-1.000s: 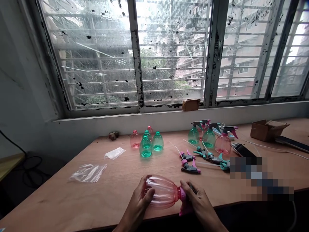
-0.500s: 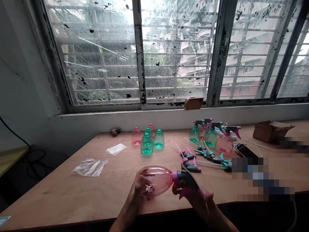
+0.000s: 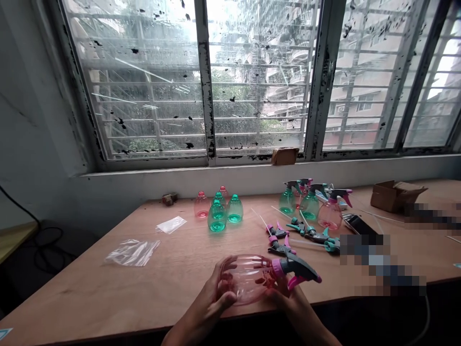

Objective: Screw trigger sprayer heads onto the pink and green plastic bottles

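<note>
A clear pink spray bottle (image 3: pixel 248 281) lies sideways between my hands over the table's front edge. Its grey and magenta trigger head (image 3: pixel 297 269) is fitted on the neck and points right. My left hand (image 3: pixel 212 293) is wrapped round the bottle's base, thumb on the near side. My right hand (image 3: pixel 288 300) grips the neck end from below, its fingers partly seen through the pink plastic. Just beyond the bottle lie several loose trigger heads (image 3: pixel 281 246) with thin tubes, some magenta and some teal.
Green and pink bottles without heads (image 3: pixel 217 218) stand at the back middle. Bottles with heads (image 3: pixel 329 215) stand at back right, near a phone (image 3: pixel 360 226) and a cardboard box (image 3: pixel 392 197). A plastic bag (image 3: pixel 133 252) and a white packet (image 3: pixel 172 224) lie left on the wooden table (image 3: pixel 86 298).
The bottle has turned about its length, so its trigger now faces differently and its head points further right. My right hand has shifted from the head to the neck end.
</note>
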### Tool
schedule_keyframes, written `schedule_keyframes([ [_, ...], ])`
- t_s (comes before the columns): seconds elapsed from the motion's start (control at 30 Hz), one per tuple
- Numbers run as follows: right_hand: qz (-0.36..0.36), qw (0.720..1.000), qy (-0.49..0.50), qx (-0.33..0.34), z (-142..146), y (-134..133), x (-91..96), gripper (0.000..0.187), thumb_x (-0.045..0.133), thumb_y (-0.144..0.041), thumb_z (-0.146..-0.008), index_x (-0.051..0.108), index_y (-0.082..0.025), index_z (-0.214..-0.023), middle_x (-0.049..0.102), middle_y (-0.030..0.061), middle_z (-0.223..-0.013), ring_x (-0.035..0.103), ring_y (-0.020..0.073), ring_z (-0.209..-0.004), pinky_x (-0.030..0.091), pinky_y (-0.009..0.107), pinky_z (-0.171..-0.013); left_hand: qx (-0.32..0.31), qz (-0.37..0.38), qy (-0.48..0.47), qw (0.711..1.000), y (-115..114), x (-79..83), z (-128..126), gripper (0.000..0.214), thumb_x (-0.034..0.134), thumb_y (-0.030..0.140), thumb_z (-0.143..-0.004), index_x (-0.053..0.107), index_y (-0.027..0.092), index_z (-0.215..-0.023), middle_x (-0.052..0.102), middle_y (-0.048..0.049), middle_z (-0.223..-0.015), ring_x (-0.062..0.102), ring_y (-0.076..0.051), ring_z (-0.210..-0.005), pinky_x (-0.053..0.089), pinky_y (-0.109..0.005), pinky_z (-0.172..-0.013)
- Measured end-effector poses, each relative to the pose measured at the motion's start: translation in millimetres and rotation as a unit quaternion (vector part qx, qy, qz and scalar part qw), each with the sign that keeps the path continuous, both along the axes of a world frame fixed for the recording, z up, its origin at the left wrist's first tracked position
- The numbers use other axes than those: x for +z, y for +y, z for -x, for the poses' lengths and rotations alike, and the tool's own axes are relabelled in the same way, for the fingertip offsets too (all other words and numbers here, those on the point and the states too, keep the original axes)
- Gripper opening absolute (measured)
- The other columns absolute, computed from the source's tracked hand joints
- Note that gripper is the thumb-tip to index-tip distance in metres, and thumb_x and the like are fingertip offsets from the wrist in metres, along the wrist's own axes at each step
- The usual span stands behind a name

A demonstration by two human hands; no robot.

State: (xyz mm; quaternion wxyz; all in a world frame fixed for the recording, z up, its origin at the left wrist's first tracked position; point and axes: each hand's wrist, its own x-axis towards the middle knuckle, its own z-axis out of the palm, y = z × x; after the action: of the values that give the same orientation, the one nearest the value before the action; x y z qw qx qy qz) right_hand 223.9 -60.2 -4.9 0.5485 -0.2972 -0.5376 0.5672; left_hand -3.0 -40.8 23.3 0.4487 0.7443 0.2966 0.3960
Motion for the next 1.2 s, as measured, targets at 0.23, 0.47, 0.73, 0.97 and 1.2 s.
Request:
schedule_keyframes([
  [0.23, -0.049, 0.998, -0.014, -0.046, -10.0, 2.7, 6.2, 0.054, 0.076, -0.054, -0.073, 0.065, -0.026, -0.118, 0.067, 0.0114, -0.126, 0.062, 0.034, -0.117, 0.047, 0.051, -0.101, -0.027, -0.063, 0.097, 0.993, -2.6, 0.9, 1.5, 0.075, 0.046, 0.065, -0.086, 0.032, 0.025, -0.148, 0.034, -0.0104, -0.156, 0.028, -0.035, -0.143, 0.018, -0.049, -0.119],
  [0.47, -0.069, 0.935, -0.15, -0.313, -82.7, 24.9, 29.6, 0.052, 0.067, -0.058, -0.078, 0.068, -0.02, -0.114, 0.074, 0.0127, -0.112, 0.065, 0.035, -0.11, 0.054, 0.048, -0.092, 0.003, -0.099, 0.174, 0.98, 2.5, -10.7, 4.8, 0.059, 0.048, 0.053, -0.092, 0.038, 0.032, -0.145, 0.034, -0.0053, -0.157, 0.029, -0.033, -0.143, 0.021, -0.048, -0.118],
  [0.73, -0.142, 0.708, -0.372, -0.583, -193.9, 87.9, 23.2, 0.074, 0.051, -0.076, -0.076, 0.062, -0.017, -0.118, 0.061, 0.0222, -0.12, 0.068, 0.0366, -0.09, 0.052, 0.043, -0.073, -0.018, -0.044, 0.132, 0.99, -3.2, 5.2, 1.2, 0.05, 0.044, 0.05, -0.095, 0.048, 0.028, -0.139, 0.042, -0.0082, -0.151, 0.039, -0.03, -0.138, 0.031, -0.043, -0.114],
  [0.97, -0.174, 0.694, -0.431, -0.55, -200.8, 137.9, 8.6, 0.066, 0.049, -0.065, -0.082, 0.06, -0.014, -0.122, 0.056, 0.0186, -0.124, 0.053, 0.0371, -0.116, 0.043, 0.046, -0.096, -0.012, -0.019, 0.116, 0.993, -6.4, 10.8, 0.3, 0.051, 0.041, 0.054, -0.095, 0.047, 0.029, -0.139, 0.053, -0.0109, -0.138, 0.052, -0.03, -0.124, 0.039, -0.043, -0.106],
  [1.2, -0.133, 0.704, -0.464, -0.521, -199.4, 168.7, -0.1, 0.057, 0.055, -0.055, -0.082, 0.06, -0.016, -0.123, 0.062, 0.0174, -0.114, 0.056, 0.0352, -0.109, 0.044, 0.044, -0.09, -0.005, 0.004, 0.112, 0.994, -8.7, 10.1, 1.3, 0.052, 0.046, 0.051, -0.094, 0.045, 0.027, -0.14, 0.059, -0.0115, -0.131, 0.055, -0.03, -0.12, 0.039, -0.042, -0.104],
])
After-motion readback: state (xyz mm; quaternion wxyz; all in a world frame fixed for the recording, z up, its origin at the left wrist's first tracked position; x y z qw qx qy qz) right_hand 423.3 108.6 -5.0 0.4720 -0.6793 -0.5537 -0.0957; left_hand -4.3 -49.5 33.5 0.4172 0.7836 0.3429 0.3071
